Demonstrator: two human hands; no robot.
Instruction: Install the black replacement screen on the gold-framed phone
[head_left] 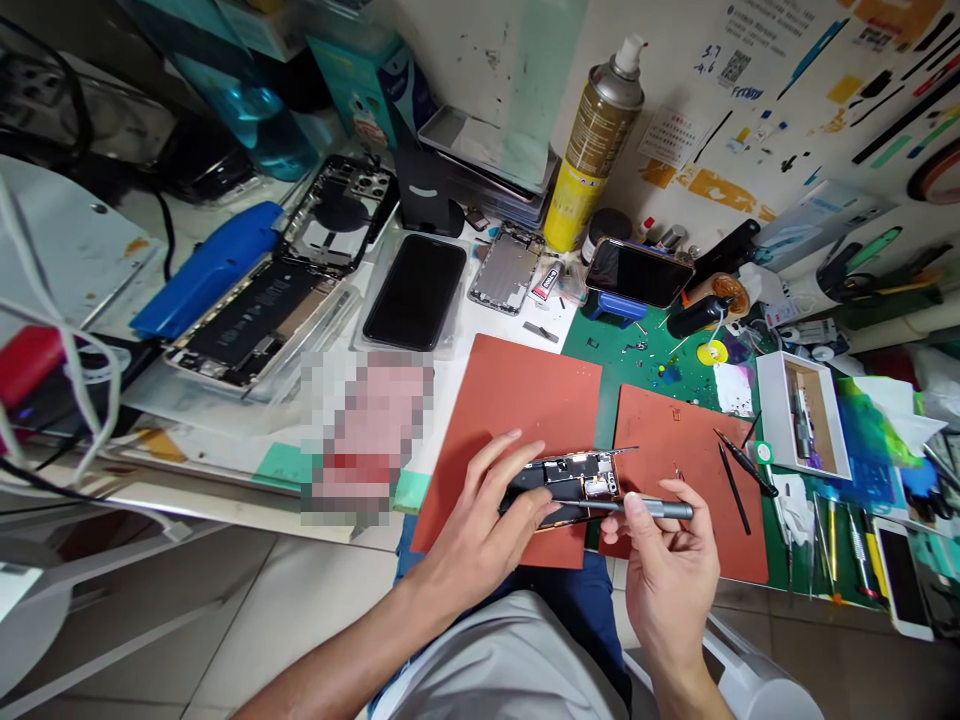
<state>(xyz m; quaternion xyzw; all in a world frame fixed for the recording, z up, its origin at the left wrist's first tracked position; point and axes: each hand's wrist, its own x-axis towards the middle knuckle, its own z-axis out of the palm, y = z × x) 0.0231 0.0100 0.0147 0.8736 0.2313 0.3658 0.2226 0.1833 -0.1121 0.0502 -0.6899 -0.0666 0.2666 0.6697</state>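
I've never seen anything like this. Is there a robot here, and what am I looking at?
There's no robot: these are a person's own bare hands. The single picture comes from a camera worn on the head, looking forward and down, so the forearms enter from the bottom edge.

The left hand holds an opened phone with its inner parts showing. The right hand holds a slim grey tool, apparently a screwdriver, its shaft reaching across the phone.

Below are two reddish mats, a left one and a right one. Farther back stand a spray can and a phone on a small blue stand. More phone parts lie to the left, and small tools to the right. One patch is blurred into squares, so I can't tell what it is.
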